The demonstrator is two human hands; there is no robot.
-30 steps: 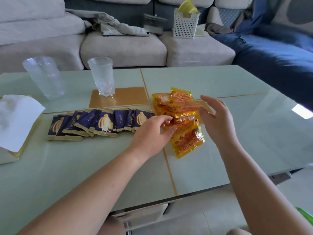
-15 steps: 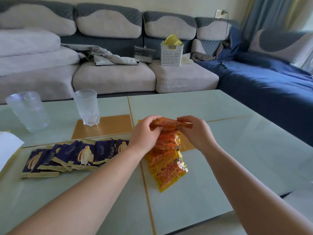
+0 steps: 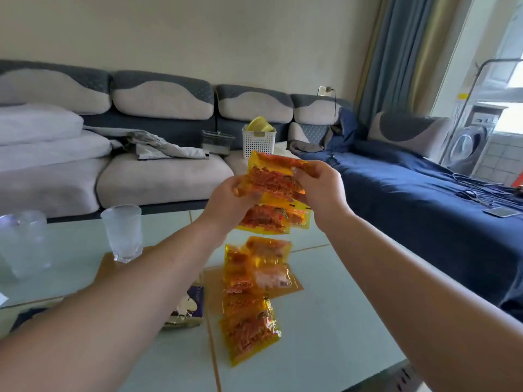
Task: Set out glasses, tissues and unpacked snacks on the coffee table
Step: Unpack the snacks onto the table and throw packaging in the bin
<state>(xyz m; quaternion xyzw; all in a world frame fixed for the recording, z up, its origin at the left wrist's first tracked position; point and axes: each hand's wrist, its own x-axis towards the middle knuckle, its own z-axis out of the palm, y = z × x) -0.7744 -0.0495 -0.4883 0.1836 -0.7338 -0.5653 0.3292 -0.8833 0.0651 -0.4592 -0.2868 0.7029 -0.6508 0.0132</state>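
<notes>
Left hand and right hand each pinch top packet of orange snack strip, hanging over coffee table; best tear at seam, steady lower packets

Scene bright and evenly lit by daylight entering from the window at far right, which is overexposed to near white. Soft sheen on the glass coffee table; shadows faint. Overall slight softness; the snack packet strip shows motion blur. Wide-angle distortion bends the curtain and enlarges forearms at the frame edges.
</notes>
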